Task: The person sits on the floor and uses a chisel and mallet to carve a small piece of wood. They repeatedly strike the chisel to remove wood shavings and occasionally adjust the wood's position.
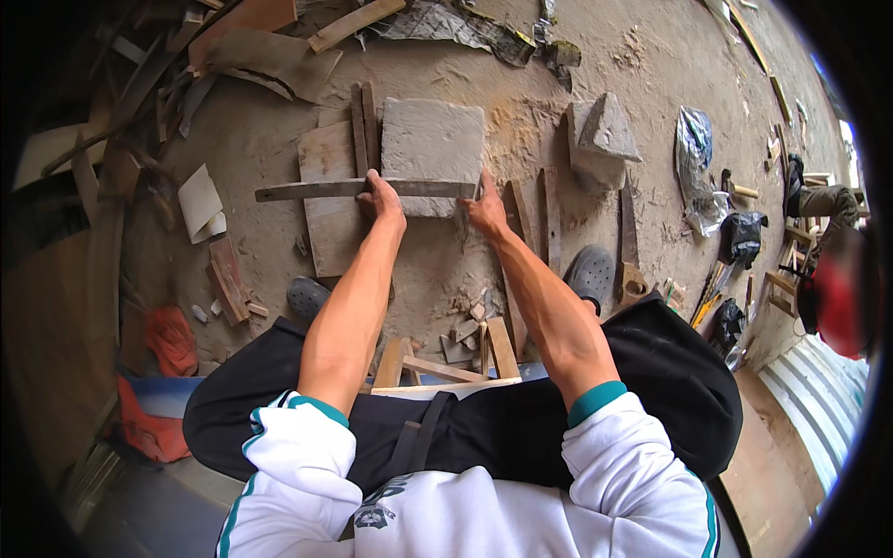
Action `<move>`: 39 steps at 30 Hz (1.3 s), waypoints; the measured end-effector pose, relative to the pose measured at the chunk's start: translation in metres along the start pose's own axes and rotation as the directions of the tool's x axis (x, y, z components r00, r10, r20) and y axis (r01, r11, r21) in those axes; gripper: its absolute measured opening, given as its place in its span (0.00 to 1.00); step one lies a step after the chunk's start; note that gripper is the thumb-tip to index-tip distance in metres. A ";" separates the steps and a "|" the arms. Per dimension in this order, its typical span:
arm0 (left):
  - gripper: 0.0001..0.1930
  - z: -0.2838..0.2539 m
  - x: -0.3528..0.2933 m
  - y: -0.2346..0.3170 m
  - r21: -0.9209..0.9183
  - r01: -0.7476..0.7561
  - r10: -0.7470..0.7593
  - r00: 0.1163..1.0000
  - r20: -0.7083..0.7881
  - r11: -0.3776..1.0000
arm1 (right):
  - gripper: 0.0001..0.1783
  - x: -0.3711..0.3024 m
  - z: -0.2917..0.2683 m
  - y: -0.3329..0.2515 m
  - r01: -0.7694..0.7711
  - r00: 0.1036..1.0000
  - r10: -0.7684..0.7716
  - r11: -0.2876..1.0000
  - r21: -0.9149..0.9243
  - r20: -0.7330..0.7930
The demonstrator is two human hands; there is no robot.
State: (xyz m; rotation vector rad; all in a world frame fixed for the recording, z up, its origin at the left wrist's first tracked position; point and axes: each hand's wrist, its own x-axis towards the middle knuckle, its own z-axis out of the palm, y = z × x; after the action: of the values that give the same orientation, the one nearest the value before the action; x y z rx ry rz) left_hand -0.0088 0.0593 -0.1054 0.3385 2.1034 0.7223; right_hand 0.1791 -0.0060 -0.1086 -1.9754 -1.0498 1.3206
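Observation:
My left hand (383, 199) is closed on a long, thin, flat grey strip (307, 191), a little right of its middle. My right hand (486, 208) grips the strip's right end, by the block's right edge. The strip lies across the near part of a square, pale stone block (433, 139) and sticks out well to the left. A small hole seems to mark its left tip. Whether it is metal or wood I cannot tell. Left of the block, a worn wooden board (330, 228) lies on the ground, with two narrow dark wood pieces (365, 130) at its far end.
A second stone block (595, 153) with a wedge-shaped top stands to the right. Nearby lie a handsaw (630, 232), wood strips (551, 214) and a hammer (739, 190). Scrap wood (270, 65) fills the far left. Another person (842, 288) is at the right edge.

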 end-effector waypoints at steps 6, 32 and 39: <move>0.51 0.004 -0.046 0.011 -0.047 0.053 -0.058 0.992 -0.108 0.997 | 0.46 -0.010 -0.006 0.015 0.095 0.995 -0.095 0.995 -0.039 -0.005; 0.31 -0.071 -0.127 0.046 -0.411 -0.061 0.175 0.953 0.246 0.910 | 0.29 -0.090 -0.044 -0.097 0.046 0.995 0.033 0.681 0.730 -0.094; 0.24 -0.058 -0.120 0.012 -0.391 0.051 0.148 0.874 0.462 0.919 | 0.12 -0.100 -0.089 -0.056 -0.163 0.980 0.003 0.585 0.795 0.198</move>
State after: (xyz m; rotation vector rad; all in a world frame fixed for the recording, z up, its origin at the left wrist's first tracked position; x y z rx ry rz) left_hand 0.0155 -0.0103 0.0065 0.3113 1.4381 0.9589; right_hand 0.2228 -0.0592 0.0192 -1.2077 -0.2701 1.6529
